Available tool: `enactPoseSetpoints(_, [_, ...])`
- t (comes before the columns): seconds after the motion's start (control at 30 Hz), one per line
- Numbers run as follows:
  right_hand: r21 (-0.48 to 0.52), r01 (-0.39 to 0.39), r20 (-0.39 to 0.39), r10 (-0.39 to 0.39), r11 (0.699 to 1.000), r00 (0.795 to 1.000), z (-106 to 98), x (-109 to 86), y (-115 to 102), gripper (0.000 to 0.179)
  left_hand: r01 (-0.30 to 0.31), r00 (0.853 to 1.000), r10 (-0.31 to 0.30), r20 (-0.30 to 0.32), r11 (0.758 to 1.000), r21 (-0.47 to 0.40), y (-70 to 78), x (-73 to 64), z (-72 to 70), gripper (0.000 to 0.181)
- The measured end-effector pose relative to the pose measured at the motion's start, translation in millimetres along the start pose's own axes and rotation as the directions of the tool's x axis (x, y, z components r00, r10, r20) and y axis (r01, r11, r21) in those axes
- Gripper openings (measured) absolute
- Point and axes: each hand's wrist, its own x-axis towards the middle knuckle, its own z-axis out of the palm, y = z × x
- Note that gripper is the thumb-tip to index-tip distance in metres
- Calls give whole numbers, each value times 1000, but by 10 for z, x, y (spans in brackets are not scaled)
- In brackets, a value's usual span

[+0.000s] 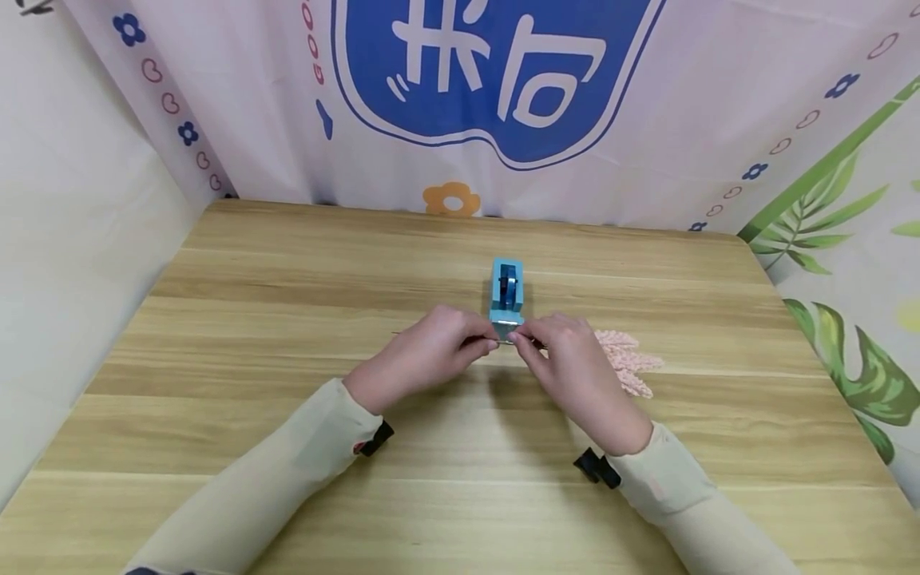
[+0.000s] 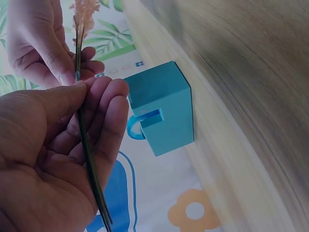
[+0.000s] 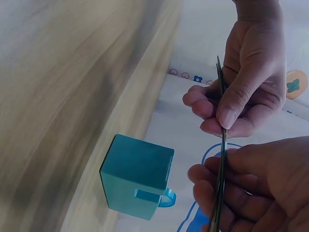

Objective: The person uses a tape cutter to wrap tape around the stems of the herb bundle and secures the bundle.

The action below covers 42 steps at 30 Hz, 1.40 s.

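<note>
In front of the blue tape dispenser point(image 1: 507, 295), the left hand point(image 1: 438, 347) and right hand point(image 1: 575, 367) meet fingertip to fingertip. Between thumb and fingers, each hand pinches a thin bunch of dark green flower stems point(image 2: 88, 154). Pale pink fluffy flower heads point(image 1: 628, 363) stick out past the right hand. The stems' bare ends extend beyond the left hand. A shiny clear strip, apparently tape point(image 1: 505, 329), spans from the dispenser's front edge to the stems at the fingertips. The roll sits inside the dispenser.
The wood-grain table point(image 1: 287, 279) ends at a printed curtain point(image 1: 273, 120) behind the dispenser. A leaf-patterned cloth point(image 1: 848, 319) hangs at the right, and a plain white surface point(image 1: 79, 200) borders the left side. Dark wrist mounts point(image 1: 598, 469) sit below both sleeves.
</note>
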Motion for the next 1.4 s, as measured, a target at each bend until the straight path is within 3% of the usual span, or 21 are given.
enactPoseSetpoints(0.13, [-29,-12,16,13,1000,1000,-15,-4,8,17,14,1000,-14,1,1000,4,-4,2,8,15])
enactPoseSetpoints(0.27, [4,-24,9,24,1000,1000,-29,-18,27,13,23,1000,-23,-2,1000,-4,-11,-1,13,14])
enactPoseSetpoints(0.4, [49,39,-10,-38,998,999,-27,-28,39,7,24,1000,-24,0,1000,-12,-16,0,22,15])
enactPoseSetpoints(0.6, [-10,128,-16,-128,992,992,-23,-32,25,4,16,1000,-17,-13,1000,-15,-4,2,32,15])
enactPoseSetpoints(1.03, [-57,117,94,-111,991,989,-30,-1,11,10,26,997,-26,-67,1000,2,30,-10,47,12])
enactPoseSetpoints(1.23, [-95,127,90,-119,987,989,-21,-8,-4,9,53,997,-54,-56,998,-21,32,-8,50,13])
enactPoseSetpoints(1.4, [-88,129,84,-121,988,989,-32,-15,-22,7,41,998,-43,-54,999,-22,31,-9,45,15])
